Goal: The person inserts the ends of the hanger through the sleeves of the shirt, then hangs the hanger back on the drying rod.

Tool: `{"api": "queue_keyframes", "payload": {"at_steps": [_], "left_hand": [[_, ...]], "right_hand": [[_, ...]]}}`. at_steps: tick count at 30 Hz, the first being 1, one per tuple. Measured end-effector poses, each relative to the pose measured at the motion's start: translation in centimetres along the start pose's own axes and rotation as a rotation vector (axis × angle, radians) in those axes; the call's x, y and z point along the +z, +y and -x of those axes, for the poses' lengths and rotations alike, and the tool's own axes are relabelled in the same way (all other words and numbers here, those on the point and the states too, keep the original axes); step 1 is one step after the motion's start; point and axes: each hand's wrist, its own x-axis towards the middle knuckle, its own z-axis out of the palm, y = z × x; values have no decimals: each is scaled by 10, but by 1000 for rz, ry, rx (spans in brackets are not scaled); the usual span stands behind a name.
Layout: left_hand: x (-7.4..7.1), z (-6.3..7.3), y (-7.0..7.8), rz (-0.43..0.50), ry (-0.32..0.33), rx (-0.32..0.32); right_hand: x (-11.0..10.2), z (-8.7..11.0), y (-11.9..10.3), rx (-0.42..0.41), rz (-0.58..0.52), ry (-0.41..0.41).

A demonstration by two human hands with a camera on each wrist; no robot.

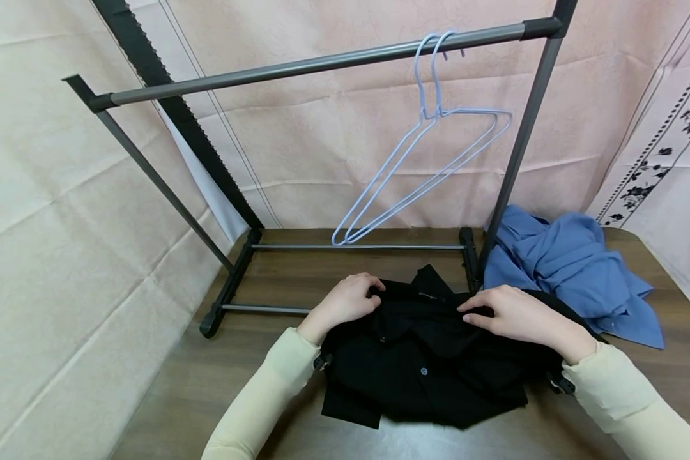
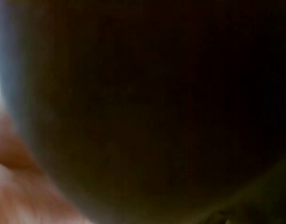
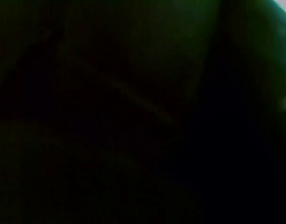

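Observation:
A black button-up shirt (image 1: 420, 358) lies bunched on the table, its collar (image 1: 431, 284) pointing away from me and a small pale button showing at the front. My left hand (image 1: 347, 303) pinches the cloth at the shirt's left shoulder, thumb and fingers bent in. On the other side of the collar, my right hand (image 1: 514, 313) pinches the fabric between thumb and fingertips. Dark cloth (image 2: 147, 112) fills most of the left wrist view, with blurred skin along its left edge. The right wrist view is almost wholly dark.
Beyond the shirt stands a grey metal clothes rack (image 1: 322, 66). Two light blue hangers (image 1: 397, 160) hang from its bar, right of the middle. A crumpled blue garment (image 1: 569, 268) lies by the rack's right foot on the wooden table (image 1: 172, 396). Pale curtains (image 1: 322, 147) enclose the back and sides.

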Motion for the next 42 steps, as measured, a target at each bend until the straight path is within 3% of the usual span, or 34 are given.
{"api": "queue_keyframes", "payload": {"at_steps": [6,12,21,29,35,42], "left_hand": [[4,2,2,-5,-14,-30],[0,5,6,-36,68,12],[-30,14,18,-22,212,120],[-54,28,33,-71,382,206],[-61,37,40,-116,468,245],[-64,41,41,-67,530,268]], "right_hand": [[-1,0,-1,40,-22,-50],[-11,3,-4,42,-25,-7],[-46,4,-16,-24,97,144],[-64,8,-24,-155,168,393],[-68,11,-25,-262,201,549],[-74,12,-26,-277,216,580]]}}
